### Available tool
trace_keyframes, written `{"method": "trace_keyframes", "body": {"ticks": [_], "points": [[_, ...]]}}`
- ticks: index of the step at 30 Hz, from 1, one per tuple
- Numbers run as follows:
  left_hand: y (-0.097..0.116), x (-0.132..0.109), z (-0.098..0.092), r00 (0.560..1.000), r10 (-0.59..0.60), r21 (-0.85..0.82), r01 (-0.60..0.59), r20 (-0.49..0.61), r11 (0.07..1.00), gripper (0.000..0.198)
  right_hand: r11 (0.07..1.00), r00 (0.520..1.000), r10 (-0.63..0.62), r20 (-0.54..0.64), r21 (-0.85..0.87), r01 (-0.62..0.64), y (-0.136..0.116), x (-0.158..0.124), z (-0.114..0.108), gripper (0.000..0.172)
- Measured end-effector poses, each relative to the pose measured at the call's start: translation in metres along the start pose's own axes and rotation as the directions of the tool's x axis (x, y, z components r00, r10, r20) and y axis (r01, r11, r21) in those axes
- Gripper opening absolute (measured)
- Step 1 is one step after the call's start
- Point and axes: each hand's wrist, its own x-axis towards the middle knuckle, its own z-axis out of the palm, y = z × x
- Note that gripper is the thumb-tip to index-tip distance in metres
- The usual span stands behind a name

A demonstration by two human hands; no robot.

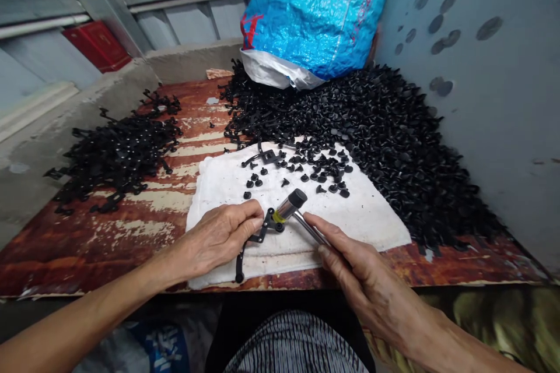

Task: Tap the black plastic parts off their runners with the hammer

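My left hand (225, 234) pinches a black plastic bracket (261, 232) with thin arms, holding it over a white cloth (350, 222). One arm of the bracket hangs below my fingers. In my right hand (359, 271) is a small mallet (292, 205) with a metal head, a black cap on its upper end and a yellow lower face. That face is at the bracket's round end, touching it or just above. My fingers wrap round the mallet's metal handle. Several loose black round-headed studs (321, 178) lie on the cloth beyond the mallet, beside another black bracket (269, 156).
A heap of black brackets (118, 154) is at the left of the worn red-brown table (175, 198). At the right, a large pile of black studs (402, 145) reaches the grey panel (494, 99). A blue sack (315, 17) rests on the pile's back.
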Motion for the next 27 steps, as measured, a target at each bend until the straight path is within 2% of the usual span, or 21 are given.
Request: {"method": "trace_keyframes", "body": {"ticks": [6, 10, 27], "points": [[-0.002, 0.004, 0.0, 0.998, 0.063, -0.143, -0.062, -0.001, 0.988, 0.028, 0.999, 1.0, -0.002, -0.024, -0.032, 0.001, 0.003, -0.002, 0.002, 0.047], [-0.003, 0.008, -0.001, 0.997, 0.083, -0.163, -0.082, 0.001, 0.983, 0.027, 0.998, 0.999, -0.009, -0.039, -0.061, 0.007, 0.001, -0.003, 0.0, 0.046], [-0.004, 0.013, -0.002, 0.998, 0.027, -0.222, -0.014, 0.055, 0.975, 0.03, 0.999, 0.999, -0.021, -0.049, -0.039, 0.019, 0.005, -0.006, 0.001, 0.045]]}}
